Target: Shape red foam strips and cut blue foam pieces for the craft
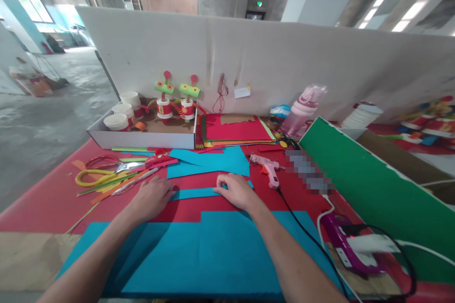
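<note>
A narrow blue paper strip stretches between my two hands just above the red tabletop. My left hand has its fingers closed at the strip's left end; the fingertips are partly hidden. Thumb and curled fingers of my right hand pinch the strip toward its right end. Beyond them lies a wider blue paper piece with a loose flap on top. A large blue sheet is spread beneath my forearms. To the right of my right hand rests a pink glue gun with a black cord.
Scissors, a pen and paper strips lie at left. Behind stands a white box with paper cups and two cup robots. Red paper sheets, a pink bottle, a green panel and a purple power strip surround the right side.
</note>
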Motion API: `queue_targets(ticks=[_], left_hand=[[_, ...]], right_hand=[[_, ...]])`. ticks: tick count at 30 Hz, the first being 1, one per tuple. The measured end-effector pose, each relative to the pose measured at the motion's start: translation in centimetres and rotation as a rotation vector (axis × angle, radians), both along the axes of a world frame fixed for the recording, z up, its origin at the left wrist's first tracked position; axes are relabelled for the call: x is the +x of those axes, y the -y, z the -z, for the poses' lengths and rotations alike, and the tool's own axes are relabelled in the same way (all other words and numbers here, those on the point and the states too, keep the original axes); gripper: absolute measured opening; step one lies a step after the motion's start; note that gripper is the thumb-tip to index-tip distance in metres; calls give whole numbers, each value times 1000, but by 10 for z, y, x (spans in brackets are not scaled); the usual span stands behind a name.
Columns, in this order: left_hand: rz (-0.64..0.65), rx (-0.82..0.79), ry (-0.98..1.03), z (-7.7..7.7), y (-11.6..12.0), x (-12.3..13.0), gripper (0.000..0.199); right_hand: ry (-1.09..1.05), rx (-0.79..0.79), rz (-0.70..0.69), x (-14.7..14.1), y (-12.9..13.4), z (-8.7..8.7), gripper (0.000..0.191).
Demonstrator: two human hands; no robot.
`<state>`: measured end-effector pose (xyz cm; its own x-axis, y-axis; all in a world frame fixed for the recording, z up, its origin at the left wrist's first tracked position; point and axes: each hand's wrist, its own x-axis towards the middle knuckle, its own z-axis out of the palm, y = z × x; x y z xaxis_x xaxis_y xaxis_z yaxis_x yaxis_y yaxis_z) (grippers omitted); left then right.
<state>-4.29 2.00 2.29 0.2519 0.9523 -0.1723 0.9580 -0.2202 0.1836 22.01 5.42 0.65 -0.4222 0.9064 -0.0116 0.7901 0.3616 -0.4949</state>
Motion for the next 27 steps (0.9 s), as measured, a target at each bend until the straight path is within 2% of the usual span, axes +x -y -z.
queue_targets(ticks=[9, 18, 27], left_hand=[[-5, -9, -43, 0, 0, 2, 32], [-19, 31, -87, 7, 1, 2, 33], [30, 143, -217, 20, 4, 4, 30]], right_hand=[[41, -5, 42, -1, 2, -2, 15], [71, 6, 39, -4, 1, -1, 14], [58, -1, 95, 38, 3, -6, 11]])
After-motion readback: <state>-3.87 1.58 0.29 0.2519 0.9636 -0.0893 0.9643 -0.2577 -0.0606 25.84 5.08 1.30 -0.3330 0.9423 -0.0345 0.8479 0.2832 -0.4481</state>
